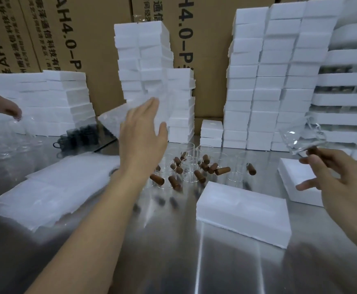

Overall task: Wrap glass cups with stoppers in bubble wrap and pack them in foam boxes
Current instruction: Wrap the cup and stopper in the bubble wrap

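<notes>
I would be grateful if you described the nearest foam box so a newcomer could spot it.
Start at the steel table. Just in front of the scattered brown stoppers lies one flat white foam box. Unlike the stacked boxes behind, it lies alone, nearest the viewer.

Steel table (215,262) in front of me, brushed and mirror-bright. Left side: a loose pile of bubble wrap sheets (52,187), fanned out. Centre: a cluster of clear glass cups (191,164) standing upright, with brown stoppers (222,170) in and among them. Nearer me, right of centre: one foam box (243,213) lying flat, with a second foam box (290,177) near it at right. Back edge: tall foam box stacks (258,92). Back left: a few dark cups (78,134).
</notes>
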`<state>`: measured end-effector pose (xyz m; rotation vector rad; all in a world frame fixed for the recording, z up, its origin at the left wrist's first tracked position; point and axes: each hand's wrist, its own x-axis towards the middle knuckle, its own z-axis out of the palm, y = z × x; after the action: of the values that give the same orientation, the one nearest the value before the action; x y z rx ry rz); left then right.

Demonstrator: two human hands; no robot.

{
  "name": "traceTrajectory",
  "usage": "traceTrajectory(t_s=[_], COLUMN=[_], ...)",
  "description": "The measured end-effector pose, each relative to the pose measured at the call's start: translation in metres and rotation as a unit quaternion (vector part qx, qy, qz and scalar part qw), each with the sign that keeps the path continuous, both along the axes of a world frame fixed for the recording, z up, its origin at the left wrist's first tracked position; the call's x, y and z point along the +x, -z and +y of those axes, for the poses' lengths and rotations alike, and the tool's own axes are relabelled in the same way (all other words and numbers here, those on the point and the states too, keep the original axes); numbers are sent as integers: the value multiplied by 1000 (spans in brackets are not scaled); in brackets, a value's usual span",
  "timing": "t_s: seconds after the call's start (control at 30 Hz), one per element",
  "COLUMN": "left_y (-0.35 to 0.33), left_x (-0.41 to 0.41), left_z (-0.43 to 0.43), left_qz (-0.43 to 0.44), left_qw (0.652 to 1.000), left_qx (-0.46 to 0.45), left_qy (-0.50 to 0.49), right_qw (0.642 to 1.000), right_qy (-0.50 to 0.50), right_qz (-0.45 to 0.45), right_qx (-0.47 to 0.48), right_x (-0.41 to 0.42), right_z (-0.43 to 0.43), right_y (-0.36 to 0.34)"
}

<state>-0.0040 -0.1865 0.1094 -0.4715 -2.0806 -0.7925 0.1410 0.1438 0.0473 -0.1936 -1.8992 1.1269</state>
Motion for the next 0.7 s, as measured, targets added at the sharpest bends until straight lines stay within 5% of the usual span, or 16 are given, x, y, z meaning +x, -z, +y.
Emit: traceTrajectory(t_s=[0.17, 0.3, 0.47, 0.7], left_y=[15, 25, 37, 63], left_x=[46, 69, 73, 76], left_z=[60, 81, 90, 108], left_qz=[113, 9, -106, -123], left_qw=[982, 971, 945, 934], left_qx=[-102, -157, -266, -269], left_qy=[109, 182, 160, 202], right_qw=[1000, 999, 998, 991], right_qy=[0, 6, 4, -19], right_qz=[4, 6, 15, 77], right_qx=[-16, -37, -57, -111], right_x=[1, 1, 1, 5], right_z=[1, 9, 10, 2], right_y=[-2, -2, -3, -9])
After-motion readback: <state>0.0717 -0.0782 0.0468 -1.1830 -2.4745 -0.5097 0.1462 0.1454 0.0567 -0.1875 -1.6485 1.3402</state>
